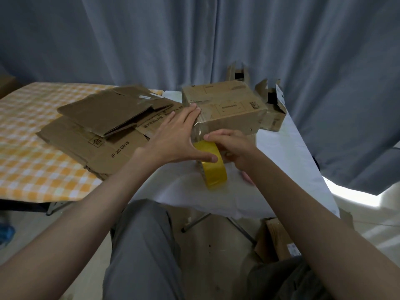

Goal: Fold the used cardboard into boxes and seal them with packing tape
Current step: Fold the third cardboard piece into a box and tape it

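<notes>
Now right hand (234,148) grip clenched round tape roll (214,165) — beside box (225,105); left hand (173,139) flat, pressing box.

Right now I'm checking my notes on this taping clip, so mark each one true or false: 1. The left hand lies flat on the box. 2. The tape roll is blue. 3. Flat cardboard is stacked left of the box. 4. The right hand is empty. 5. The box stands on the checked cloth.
1. True: the left hand presses with straight fingers on the box.
2. False: the tape roll is yellow.
3. True: the flat cardboard lies to the left of the box.
4. False: the right hand holds the tape roll.
5. False: the box stands on the white cloth; the checked cloth lies under the flat cardboard.
</notes>
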A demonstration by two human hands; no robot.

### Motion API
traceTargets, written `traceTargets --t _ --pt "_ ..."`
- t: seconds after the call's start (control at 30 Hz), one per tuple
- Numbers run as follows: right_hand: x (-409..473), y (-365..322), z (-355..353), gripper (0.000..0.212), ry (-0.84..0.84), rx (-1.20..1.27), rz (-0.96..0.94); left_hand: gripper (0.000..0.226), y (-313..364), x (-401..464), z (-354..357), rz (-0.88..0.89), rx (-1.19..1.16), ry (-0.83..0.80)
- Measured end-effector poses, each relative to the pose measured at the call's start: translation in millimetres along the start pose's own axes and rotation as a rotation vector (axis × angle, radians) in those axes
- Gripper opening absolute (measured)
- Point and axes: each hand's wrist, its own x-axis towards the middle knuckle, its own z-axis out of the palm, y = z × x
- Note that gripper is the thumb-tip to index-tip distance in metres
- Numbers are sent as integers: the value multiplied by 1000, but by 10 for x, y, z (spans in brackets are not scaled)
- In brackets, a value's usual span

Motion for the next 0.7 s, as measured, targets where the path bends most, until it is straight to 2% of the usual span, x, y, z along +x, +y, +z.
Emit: traceTargets --t 0.1,0.23,0.4,0.47,0.6,0.7 --pt "12 23 30 21 -32 37 -21 146 -7 0 18 10 3 13" --pt "9 -76 145 16 -75 6 55 147 -18 12 50 6 -4 41" --pt "-16 -120 176 22 -98 -24 65 143 -60 22 37 41 -6 35" --pt "-38 -123 166 24 -99 -13 63 125 -132 74 -18 53 -22 56" --pt "-86 -103 205 32 -77 78 59 66 -255 183 -64 147 17 107" --pt "-109 -86 214 28 -40 62 30 48 -263 190 -22 170 -62 145"
